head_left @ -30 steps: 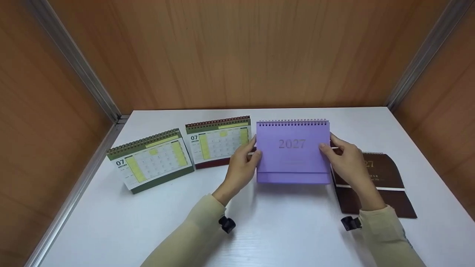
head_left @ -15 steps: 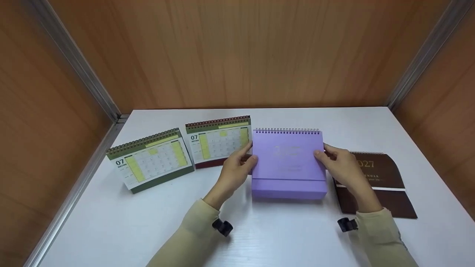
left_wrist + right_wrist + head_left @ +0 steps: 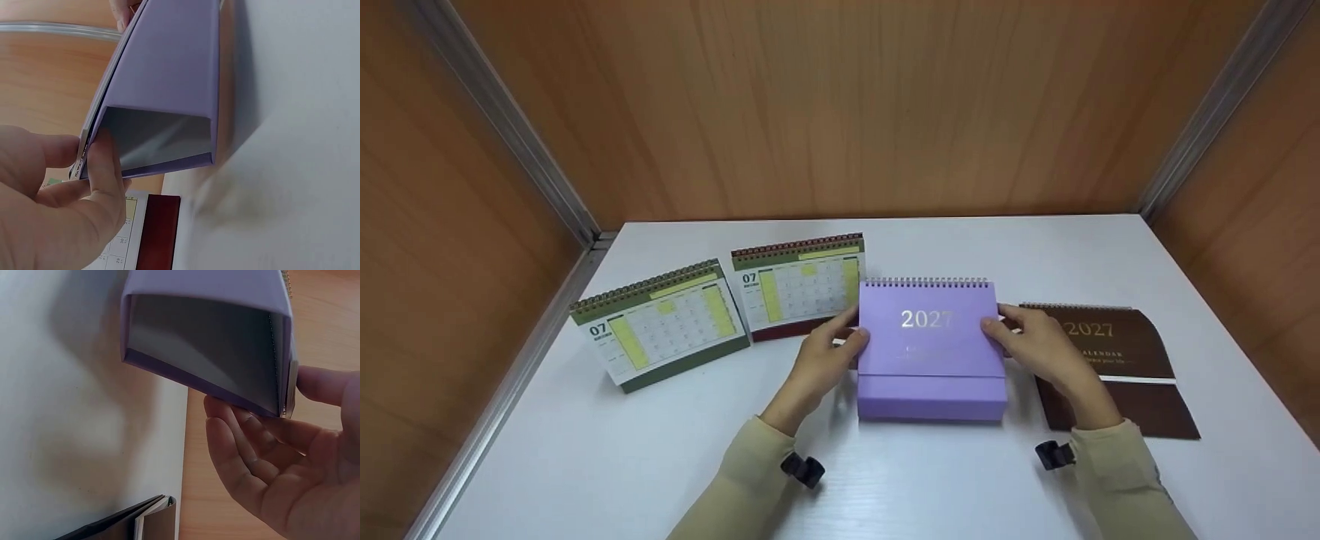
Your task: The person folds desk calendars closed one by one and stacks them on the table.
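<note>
A purple spiral-bound desk calendar (image 3: 930,349), marked 2027 in gold, is held between both hands close over the white table, front cover facing me. My left hand (image 3: 819,364) pinches its left edge. In the left wrist view, the thumb lies on the cover side and a finger reaches into the open end of the hollow stand (image 3: 160,56). Gripping the right edge is my right hand (image 3: 1039,346), thumb in front. The right wrist view shows its other fingers (image 3: 225,444) behind and under the stand.
Left of the purple calendar stand two desk calendars, one with a green base (image 3: 686,367) and one with a dark red base (image 3: 795,328), both showing page 07. A brown 2027 calendar (image 3: 1140,409) lies at right, partly behind my right forearm. Wooden panels (image 3: 840,112) wall the table.
Both hands have brought the purple calendar toward me, down and slightly left. It has tipped back, so more of its base front shows. The other calendars stay put.
</note>
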`<control>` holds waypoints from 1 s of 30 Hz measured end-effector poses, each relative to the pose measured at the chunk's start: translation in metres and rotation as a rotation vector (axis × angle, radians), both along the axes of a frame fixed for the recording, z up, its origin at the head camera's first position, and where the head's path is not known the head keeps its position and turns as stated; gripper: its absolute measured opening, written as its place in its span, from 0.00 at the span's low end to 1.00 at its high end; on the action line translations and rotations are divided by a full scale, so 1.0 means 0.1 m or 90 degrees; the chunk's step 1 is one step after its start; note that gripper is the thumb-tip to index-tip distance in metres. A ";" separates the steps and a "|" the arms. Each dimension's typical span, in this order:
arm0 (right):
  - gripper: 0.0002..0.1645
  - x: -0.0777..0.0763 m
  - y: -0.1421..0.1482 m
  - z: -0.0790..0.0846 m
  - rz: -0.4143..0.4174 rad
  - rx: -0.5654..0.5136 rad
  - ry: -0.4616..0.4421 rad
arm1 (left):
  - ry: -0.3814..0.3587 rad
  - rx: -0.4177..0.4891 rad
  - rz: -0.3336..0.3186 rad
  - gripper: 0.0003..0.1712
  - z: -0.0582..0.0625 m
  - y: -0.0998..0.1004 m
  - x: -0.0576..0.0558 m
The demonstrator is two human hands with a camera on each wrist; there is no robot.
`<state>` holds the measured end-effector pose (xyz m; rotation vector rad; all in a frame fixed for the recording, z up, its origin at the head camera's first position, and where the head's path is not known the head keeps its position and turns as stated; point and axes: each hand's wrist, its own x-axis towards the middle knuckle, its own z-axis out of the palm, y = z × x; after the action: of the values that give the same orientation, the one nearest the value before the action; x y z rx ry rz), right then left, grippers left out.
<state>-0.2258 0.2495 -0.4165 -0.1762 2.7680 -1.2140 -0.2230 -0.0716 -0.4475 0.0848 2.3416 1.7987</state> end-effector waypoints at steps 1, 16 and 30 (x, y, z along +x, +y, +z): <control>0.40 0.00 0.00 -0.01 0.003 -0.002 -0.003 | -0.006 0.002 0.000 0.33 -0.01 0.00 0.00; 0.40 -0.05 0.05 -0.15 0.049 -0.040 -0.059 | -0.038 -0.022 -0.007 0.32 -0.09 -0.02 -0.01; 0.38 -0.06 0.06 -0.23 0.084 -0.028 -0.064 | -0.045 -0.064 -0.039 0.34 -0.16 -0.05 -0.02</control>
<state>-0.2316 0.2556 -0.4396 -0.2879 2.6020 -1.2158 -0.2249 -0.0766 -0.4631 0.0766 2.3485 1.6264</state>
